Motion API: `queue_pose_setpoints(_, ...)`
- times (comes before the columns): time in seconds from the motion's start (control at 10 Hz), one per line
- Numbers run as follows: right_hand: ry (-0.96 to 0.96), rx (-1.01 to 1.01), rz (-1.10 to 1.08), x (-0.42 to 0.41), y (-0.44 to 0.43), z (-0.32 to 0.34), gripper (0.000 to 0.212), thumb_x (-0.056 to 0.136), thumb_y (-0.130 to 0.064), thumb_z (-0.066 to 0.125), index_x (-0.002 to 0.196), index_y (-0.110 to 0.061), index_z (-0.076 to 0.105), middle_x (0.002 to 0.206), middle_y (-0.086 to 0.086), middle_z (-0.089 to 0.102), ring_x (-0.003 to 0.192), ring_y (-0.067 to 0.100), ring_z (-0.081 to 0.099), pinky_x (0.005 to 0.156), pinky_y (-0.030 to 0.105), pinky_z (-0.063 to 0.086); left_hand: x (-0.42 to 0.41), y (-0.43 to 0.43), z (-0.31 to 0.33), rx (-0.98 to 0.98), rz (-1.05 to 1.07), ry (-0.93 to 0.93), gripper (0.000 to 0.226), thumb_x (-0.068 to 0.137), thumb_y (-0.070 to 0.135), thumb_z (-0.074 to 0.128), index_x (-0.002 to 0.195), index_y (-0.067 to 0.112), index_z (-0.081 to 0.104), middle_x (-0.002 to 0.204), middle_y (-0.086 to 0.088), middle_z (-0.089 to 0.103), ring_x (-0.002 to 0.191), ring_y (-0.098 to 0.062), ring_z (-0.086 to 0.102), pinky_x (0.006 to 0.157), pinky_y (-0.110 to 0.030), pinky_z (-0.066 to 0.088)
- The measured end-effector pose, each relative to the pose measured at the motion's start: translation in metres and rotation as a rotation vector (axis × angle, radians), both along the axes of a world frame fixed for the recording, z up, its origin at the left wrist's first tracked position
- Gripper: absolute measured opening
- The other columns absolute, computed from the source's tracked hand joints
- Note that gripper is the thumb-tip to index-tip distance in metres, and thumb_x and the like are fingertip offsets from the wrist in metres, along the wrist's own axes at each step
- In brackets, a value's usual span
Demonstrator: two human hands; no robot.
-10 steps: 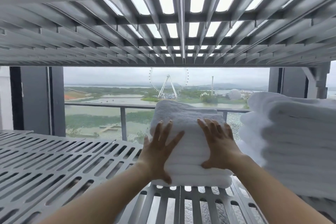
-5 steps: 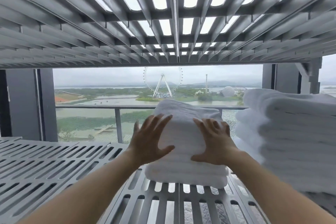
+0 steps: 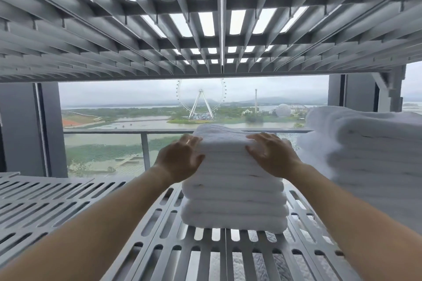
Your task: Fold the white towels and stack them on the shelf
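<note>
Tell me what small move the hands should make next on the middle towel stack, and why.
Probably lift both hands away. The left hand and right hand rest open on the upper front corners of the towel stack, which already sits on the slatted shelf with its folds lined up, beside the taller stack. Nothing seems left to square.

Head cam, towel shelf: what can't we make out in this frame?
Head view only:
1. The right towel stack: blurred and cut off by the right edge; towel count unreadable.
2. The middle towel stack: rear hidden by its own bulk; top corners covered by the left hand and right hand.
3. The left fingers: motion-blurred, pressure unclear.
4. The shelf: near edge cut off at the bottom, partly under the forearms.
</note>
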State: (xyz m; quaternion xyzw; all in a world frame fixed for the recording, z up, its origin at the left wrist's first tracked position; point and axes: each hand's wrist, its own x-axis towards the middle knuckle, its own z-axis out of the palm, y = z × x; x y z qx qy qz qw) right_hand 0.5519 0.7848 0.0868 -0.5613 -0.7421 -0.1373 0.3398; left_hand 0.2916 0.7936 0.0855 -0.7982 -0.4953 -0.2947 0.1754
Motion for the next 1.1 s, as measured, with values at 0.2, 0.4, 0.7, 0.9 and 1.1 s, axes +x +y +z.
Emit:
queue_pose_setpoints(0.2, -0.121, 0.045, 0.017, -0.027, 0.000, 0.004, 0.041, 0.090, -0.055, 0.035, 0.124, -0.036, 0.048, 0.131, -0.007, 0.054, 0.119, 0.022, 0.051, 0.098, 0.040, 0.033, 0.024, 0.013, 0.016, -0.166, -0.154, -0.113, 0.046, 0.095, 0.044, 0.040, 0.133, 0.020, 0.047, 0.143, -0.005, 0.042, 0.130, -0.021, 0.039, 0.106, -0.031, 0.029)
queue_pose_setpoints(0.4, -0.090, -0.029, -0.123, -0.012, 0.002, -0.013, 0.055, 0.083, -0.070, 0.029, 0.125, -0.038, 0.046, 0.129, -0.005, 0.058, 0.117, 0.025, 0.053, 0.095, 0.042, 0.040, 0.017, 0.025, 0.010, -0.345, -0.126, 0.017, 0.052, 0.097, 0.050, 0.025, 0.140, 0.024, 0.037, 0.146, -0.003, 0.040, 0.134, -0.021, 0.034, 0.108, -0.034, 0.024)
queue_pose_setpoints(0.7, -0.093, -0.046, -0.142, -0.021, -0.007, -0.003, 0.062, 0.084, -0.069, 0.019, 0.121, -0.031, 0.052, 0.127, -0.001, 0.059, 0.122, 0.024, 0.048, 0.111, 0.055, 0.010, 0.033, 0.012, 0.006, -0.099, 0.023, 0.042, 0.062, 0.088, 0.064, 0.020, 0.139, 0.031, 0.036, 0.148, 0.000, 0.036, 0.138, -0.021, 0.028, 0.110, -0.052, 0.025)
queue_pose_setpoints(0.9, -0.077, -0.180, -0.107, -0.025, 0.001, 0.011, 0.053, 0.093, -0.054, 0.013, 0.103, -0.024, 0.055, 0.114, 0.006, 0.062, 0.107, 0.028, 0.055, 0.085, 0.038, 0.039, 0.052, 0.020, 0.019, -0.141, -0.020, 0.069, 0.051, 0.096, 0.051, 0.019, 0.137, 0.030, 0.041, 0.146, 0.004, 0.041, 0.135, -0.018, 0.034, 0.110, -0.047, 0.027)
queue_pose_setpoints(1.1, 0.002, 0.017, -0.120, -0.002, -0.019, -0.006, 0.040, 0.095, -0.045, 0.028, 0.101, -0.017, 0.056, 0.113, 0.007, 0.059, 0.112, 0.030, 0.050, 0.099, 0.040, 0.032, 0.043, 0.003, 0.003, 0.020, 0.088, 0.054, 0.053, 0.092, 0.055, 0.027, 0.139, 0.032, 0.036, 0.147, -0.002, 0.037, 0.137, -0.022, 0.029, 0.107, -0.048, 0.025)
